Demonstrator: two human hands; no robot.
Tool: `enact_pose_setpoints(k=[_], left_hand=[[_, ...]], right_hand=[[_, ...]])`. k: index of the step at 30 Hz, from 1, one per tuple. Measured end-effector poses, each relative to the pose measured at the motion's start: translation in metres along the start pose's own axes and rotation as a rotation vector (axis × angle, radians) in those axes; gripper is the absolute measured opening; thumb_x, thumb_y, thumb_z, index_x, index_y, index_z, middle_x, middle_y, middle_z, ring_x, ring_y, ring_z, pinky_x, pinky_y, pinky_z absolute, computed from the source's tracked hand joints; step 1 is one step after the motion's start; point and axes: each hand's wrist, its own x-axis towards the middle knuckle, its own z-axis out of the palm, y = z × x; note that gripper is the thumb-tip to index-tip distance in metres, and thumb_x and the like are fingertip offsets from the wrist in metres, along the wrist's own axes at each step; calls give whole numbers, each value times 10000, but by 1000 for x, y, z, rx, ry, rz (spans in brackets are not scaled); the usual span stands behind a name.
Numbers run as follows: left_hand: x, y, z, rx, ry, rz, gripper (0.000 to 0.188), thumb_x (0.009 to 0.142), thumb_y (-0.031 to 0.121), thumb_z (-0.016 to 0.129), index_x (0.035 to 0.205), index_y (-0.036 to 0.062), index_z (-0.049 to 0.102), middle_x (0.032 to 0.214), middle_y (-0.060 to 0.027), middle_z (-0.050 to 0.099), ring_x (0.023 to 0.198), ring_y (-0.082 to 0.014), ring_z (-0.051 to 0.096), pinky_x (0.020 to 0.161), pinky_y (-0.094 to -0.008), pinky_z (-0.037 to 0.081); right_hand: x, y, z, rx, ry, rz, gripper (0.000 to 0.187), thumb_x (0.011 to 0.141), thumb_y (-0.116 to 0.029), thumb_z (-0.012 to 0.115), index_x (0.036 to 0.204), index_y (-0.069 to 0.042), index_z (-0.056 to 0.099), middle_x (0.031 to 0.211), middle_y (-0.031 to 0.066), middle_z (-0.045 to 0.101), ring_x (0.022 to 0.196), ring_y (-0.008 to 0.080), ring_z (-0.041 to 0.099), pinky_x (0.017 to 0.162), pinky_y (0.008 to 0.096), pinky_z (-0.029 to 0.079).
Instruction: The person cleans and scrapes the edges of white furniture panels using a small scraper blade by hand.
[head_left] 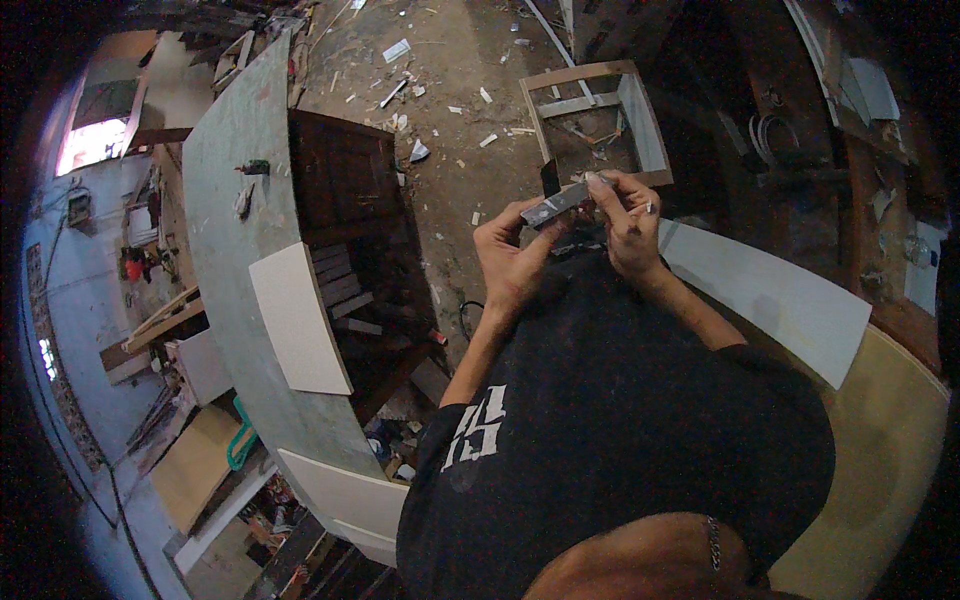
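In front of my chest, both hands hold a short grey bar-shaped piece (556,204) with a flat face and pale marks. Its exact kind cannot be made out. My left hand (508,262) is closed on its left end, thumb along the lower edge. At the other end, my right hand (630,228) pinches near the tip, where a small pale bit shows between the fingers. A dark upright tab (549,178) sticks up behind the bar. Dark and reddish parts below it are partly covered by my hands and the black shirt.
Left stands a long greenish workbench (225,190) bearing a pale board (298,318) and a small dark green tool (254,167). Ahead, an open wooden frame (535,100) rests on the littered floor (450,60). A white panel (765,295) and a yellowish board (880,450) lie right.
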Motion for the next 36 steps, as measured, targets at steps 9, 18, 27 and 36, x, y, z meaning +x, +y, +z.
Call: enact_pose_setpoints(k=[9, 18, 27, 36], left_hand=[[1, 2, -5, -79, -25, -66, 275, 766, 18, 728, 1026, -40, 659, 886, -67, 689, 797, -110, 631, 742, -253, 514], [1, 8, -6, -101, -29, -96, 203, 775, 18, 720, 965, -40, 679, 893, -47, 677, 808, -88, 592, 747, -232, 457], [-4, -3, -7, 44, -33, 33, 219, 771, 12, 727, 979, -40, 680, 893, -47, 686, 781, -92, 605, 731, -234, 482], [-4, -1, -12, 112, -44, 15, 224, 772, 10, 706, 990, -34, 681, 919, -67, 697, 837, -109, 624, 775, -250, 483]], right_hand=[[3, -9, 9, 24, -26, -61, 209, 880, -192, 634, 797, 0, 636, 731, -1, 616, 678, 57, 543, 622, 204, 416], [7, -5, 7, -78, -33, -94, 220, 890, -198, 620, 784, -5, 631, 720, -3, 618, 646, 48, 528, 609, 205, 412], [11, -12, 15, 59, 5, -123, 206, 901, -185, 616, 806, -6, 653, 744, -3, 640, 665, 53, 543, 605, 216, 432], [7, -5, 14, 37, 27, -89, 194, 905, -173, 611, 806, -11, 651, 749, 3, 646, 671, 62, 563, 609, 221, 443]])
